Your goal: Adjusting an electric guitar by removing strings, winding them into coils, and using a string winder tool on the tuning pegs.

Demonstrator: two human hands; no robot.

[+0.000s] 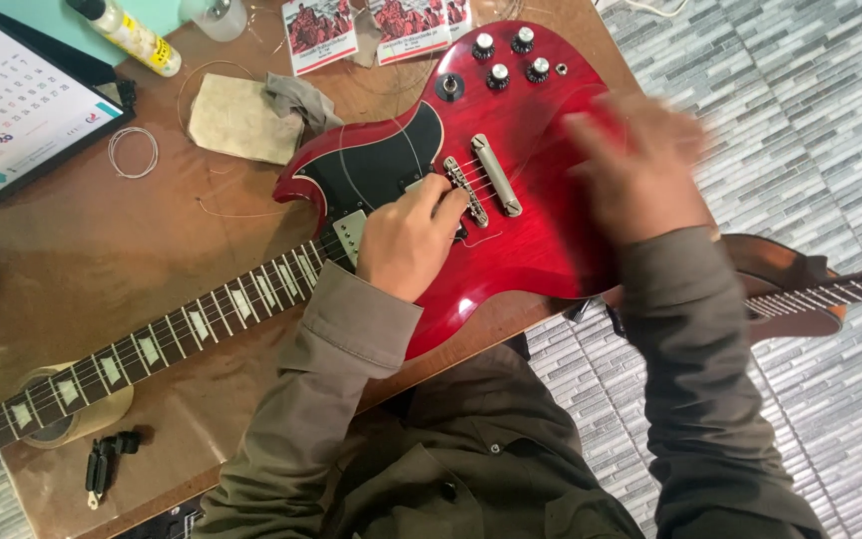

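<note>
While the red electric guitar [541,150] is lying flat on the brown surface [102,260], its body nearest the person and its neck [152,344] running off toward the lower left over a roll of tape [77,419] that is propping it, both hands are working over the body. The left hand [409,240] is resting by the bridge [466,192], fingers curled together and seeming to pinch at a string there, though what exactly sits between the fingertips I cannot tell. The right hand [641,175] is hovering over the lower end of the body, blurred, fingers looking spread and holding nothing that I can make out.

Judging by its solid body, the guitar is looking heavy and stiff, with a glossy finish that would probably be slippery and easy to scratch; the neck and the body's waist seem the safest places to take hold, well away from the four knobs [511,58] and the thin strings.

Further out, a coiled string [133,152] is lying near a beige cloth [241,118], with a small bottle [132,35], a desk calendar [17,100] and red printed packets [366,28] beyond. A black tool [102,464] is sitting by the near edge, and a second guitar [790,284] is poking out on the right.
</note>
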